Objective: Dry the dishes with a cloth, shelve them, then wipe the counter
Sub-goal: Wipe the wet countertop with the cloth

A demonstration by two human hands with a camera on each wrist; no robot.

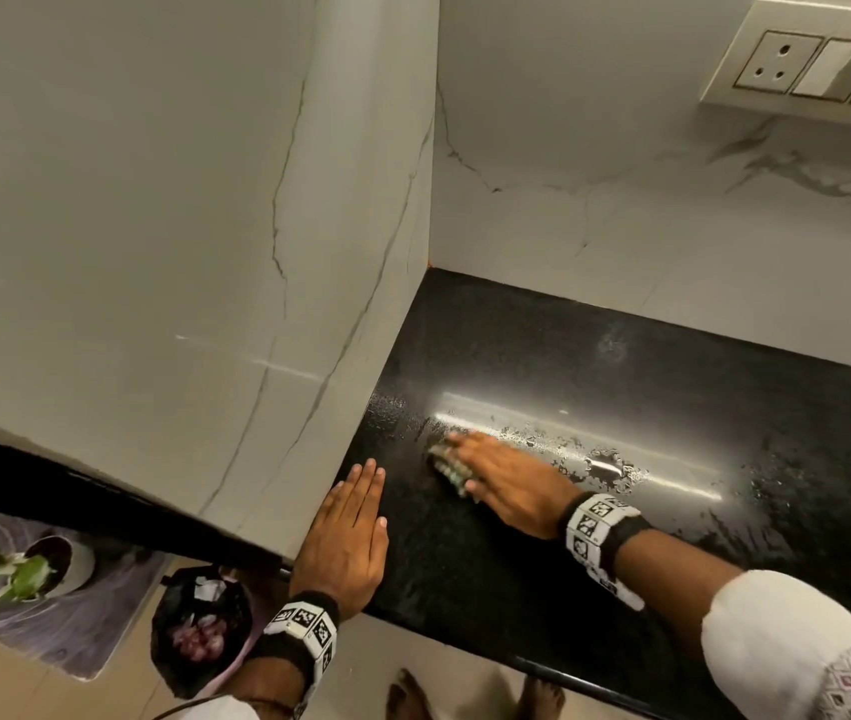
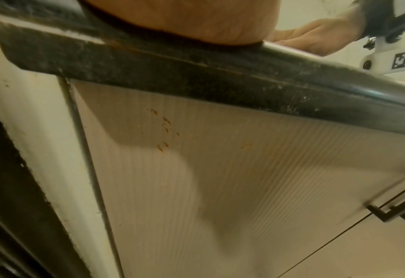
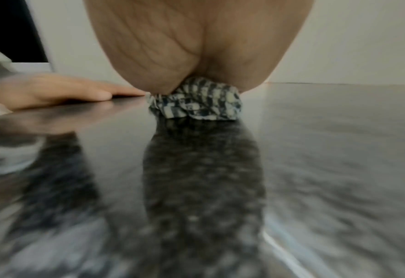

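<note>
The right hand (image 1: 509, 483) lies palm down on the black granite bench (image 1: 595, 366), pressing a bunched checked cloth (image 1: 449, 466) flat against the stone. The fingers are spread over the cloth and its patterned edge pokes out past them on the side toward the wall corner. In the right wrist view the cloth (image 3: 196, 101) is squashed between the heel of the palm and the polished surface, dark blue and cream checks showing, but whether the fingers curl round it or just lie on it I cannot tell.

The left hand (image 1: 348, 537) rests flat on the near left corner of the bench, fingers straight and close together, holding nothing. It sits just beside the marble side panel (image 1: 153, 226) that closes off the bench on that side. The two hands are near each other but not touching. From the left wrist view only the heel of that hand (image 2: 196, 20) shows, lying on the rounded front edge of the bench (image 2: 244, 82).

To the right of the cloth, a patch of water droplets (image 1: 605, 465) glistens on the bench in a streak of reflected light. A switch panel with a socket (image 1: 808, 65) is fixed high on the veined marble back wall.

Below the bench is a ribbed cabinet door (image 2: 220, 178) with dark bar handles (image 2: 392, 212). On the floor to the left stand a black bin bag (image 1: 200, 631) and a potted plant (image 1: 23, 563) on a mat, and bare feet (image 1: 408, 698) show at the bench front.
</note>
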